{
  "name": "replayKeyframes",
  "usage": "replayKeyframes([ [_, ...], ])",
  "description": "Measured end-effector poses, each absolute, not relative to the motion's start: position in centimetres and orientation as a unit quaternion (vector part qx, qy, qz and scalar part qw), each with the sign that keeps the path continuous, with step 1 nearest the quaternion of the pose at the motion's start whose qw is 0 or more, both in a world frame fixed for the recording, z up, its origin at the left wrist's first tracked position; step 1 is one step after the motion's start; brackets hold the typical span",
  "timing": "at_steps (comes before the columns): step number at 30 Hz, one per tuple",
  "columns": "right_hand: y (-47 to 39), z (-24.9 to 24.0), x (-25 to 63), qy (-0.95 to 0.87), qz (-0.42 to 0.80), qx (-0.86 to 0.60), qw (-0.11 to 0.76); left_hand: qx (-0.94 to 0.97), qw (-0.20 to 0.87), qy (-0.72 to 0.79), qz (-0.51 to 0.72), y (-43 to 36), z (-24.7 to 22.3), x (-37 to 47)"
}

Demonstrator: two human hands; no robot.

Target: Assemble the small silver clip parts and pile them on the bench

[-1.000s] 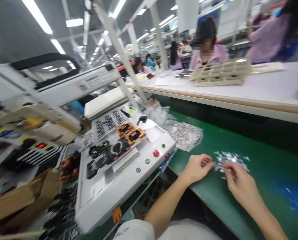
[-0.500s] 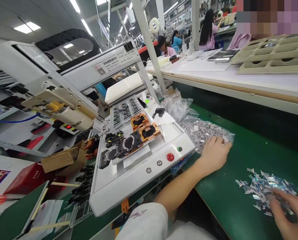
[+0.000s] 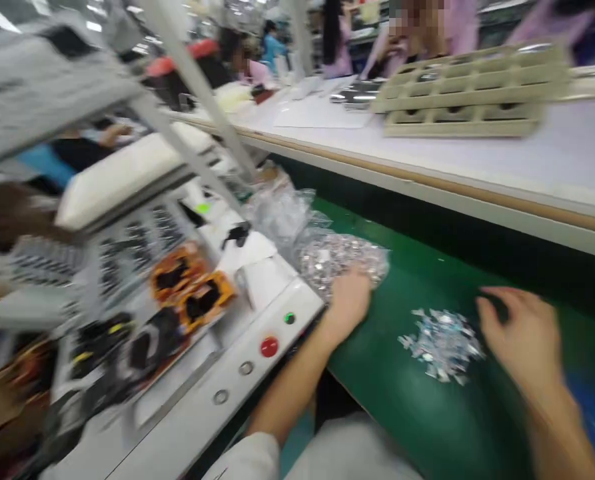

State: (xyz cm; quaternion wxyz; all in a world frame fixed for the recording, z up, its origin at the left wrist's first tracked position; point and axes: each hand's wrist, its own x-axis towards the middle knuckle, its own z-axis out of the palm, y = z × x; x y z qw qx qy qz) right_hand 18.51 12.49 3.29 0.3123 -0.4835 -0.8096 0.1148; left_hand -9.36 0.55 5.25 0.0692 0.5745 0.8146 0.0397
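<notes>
My left hand (image 3: 351, 297) rests on the near edge of a clear plastic bag (image 3: 322, 263) full of small shiny parts; its fingertips are blurred and partly hidden against the bag. On the green tabletop (image 3: 392, 407), a loose pile of small clear and bluish pieces (image 3: 444, 345) lies to the right of the bag. Just right of that pile, my right hand (image 3: 520, 327) hovers with thumb and fingers apart, and nothing shows between them.
At the left stands a white machine with a red button (image 3: 269, 347), a green button (image 3: 290, 318) and orange fixtures (image 3: 204, 300). Beige trays (image 3: 467, 83) sit on a raised white shelf (image 3: 327, 143) at the back. Several people are beyond it.
The view has swung to the right. My right hand has moved off the pile to its right side, and the pile is more compact. My left hand stays at the bag.
</notes>
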Motion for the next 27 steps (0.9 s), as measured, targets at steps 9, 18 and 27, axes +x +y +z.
replayKeyframes([
  [9, 14.7, 0.0, 18.0, -0.821, 0.130, -0.486, 0.271, 0.525, -0.039, 0.849, 0.037, 0.3, 4.2, -8.8],
  [18, 16.1, -1.4, 15.9, -0.831, 0.153, -0.457, 0.276, 0.591, 0.002, 0.805, 0.048, 1.3, 2.9, -8.1],
  [27, 15.8, -1.1, 15.8, -0.829, 0.152, -0.465, 0.272, 0.563, 0.058, 0.788, 0.242, 0.6, 2.7, -9.3],
])
